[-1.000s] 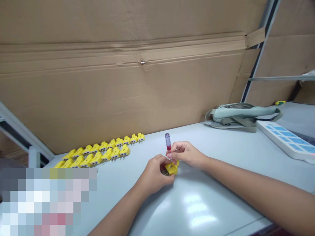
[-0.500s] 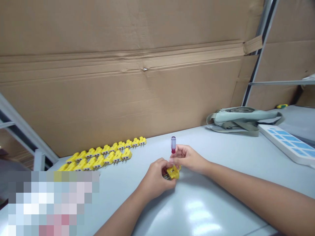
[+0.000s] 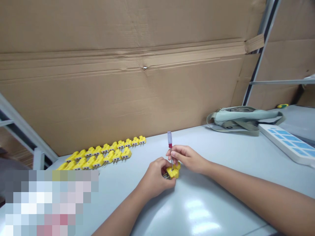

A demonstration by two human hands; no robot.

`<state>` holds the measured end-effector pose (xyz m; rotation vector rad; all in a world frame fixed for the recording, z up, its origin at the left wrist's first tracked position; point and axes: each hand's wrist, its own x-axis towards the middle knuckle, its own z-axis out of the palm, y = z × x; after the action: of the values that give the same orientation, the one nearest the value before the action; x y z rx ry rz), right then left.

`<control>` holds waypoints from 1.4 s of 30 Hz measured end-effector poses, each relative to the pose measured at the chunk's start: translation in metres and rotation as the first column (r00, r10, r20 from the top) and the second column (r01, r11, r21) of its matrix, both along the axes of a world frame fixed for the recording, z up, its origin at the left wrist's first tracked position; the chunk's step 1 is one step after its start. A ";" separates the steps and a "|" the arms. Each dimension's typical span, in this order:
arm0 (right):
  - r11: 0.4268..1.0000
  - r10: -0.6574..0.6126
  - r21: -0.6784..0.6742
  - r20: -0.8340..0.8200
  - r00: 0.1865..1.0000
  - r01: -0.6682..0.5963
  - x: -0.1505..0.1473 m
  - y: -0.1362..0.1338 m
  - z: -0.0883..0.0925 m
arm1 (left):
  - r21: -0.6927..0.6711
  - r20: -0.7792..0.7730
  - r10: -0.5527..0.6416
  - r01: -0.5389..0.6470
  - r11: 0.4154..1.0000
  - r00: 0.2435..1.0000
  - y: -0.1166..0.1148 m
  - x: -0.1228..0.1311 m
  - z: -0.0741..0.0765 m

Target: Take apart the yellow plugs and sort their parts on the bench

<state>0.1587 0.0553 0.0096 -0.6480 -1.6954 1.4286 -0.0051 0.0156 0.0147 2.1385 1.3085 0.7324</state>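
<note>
Brown cardboard (image 3: 118,98) backs a pale, glossy table (image 3: 221,144); near its middle, a yellow plug (image 3: 175,173) is grasped by the left hand (image 3: 155,173), its prongs pointing left; the right hand (image 3: 185,156) pinches the shaft of a nearly upright screwdriver (image 3: 170,141), whose tip meets the plug's upper face; farther left are two rows of yellow plugs (image 3: 108,157); to the right lie a green bag (image 3: 243,115) and a white-and-blue panel (image 3: 286,141).
</note>
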 end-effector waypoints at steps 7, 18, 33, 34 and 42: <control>0.998 -0.060 0.021 -0.011 0.998 0.061 0.001 -0.001 0.004 | 0.037 -0.038 -0.004 0.006 0.999 0.999 0.000 -0.001 -0.002; 0.993 -0.114 -0.020 -0.105 0.988 0.112 0.004 -0.001 0.010 | -0.012 0.262 0.107 -0.108 0.994 0.959 0.002 -0.001 0.008; 0.832 -0.289 0.543 0.240 0.927 0.119 0.011 -0.011 0.017 | -0.207 0.442 0.180 -0.096 0.974 0.879 0.009 -0.003 0.001; 0.806 -0.273 0.588 0.265 0.925 0.070 0.010 -0.013 0.016 | -0.228 0.454 0.195 -0.098 0.969 0.870 0.009 -0.003 0.002; 0.698 -0.298 0.714 0.216 0.930 0.057 0.008 -0.012 0.008 | -0.245 0.468 0.157 -0.042 0.969 0.870 0.007 -0.004 0.008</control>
<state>0.1666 0.0431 0.0179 -0.5960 -2.1680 0.4537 -0.0092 0.0230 0.0226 1.5738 1.1645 1.0284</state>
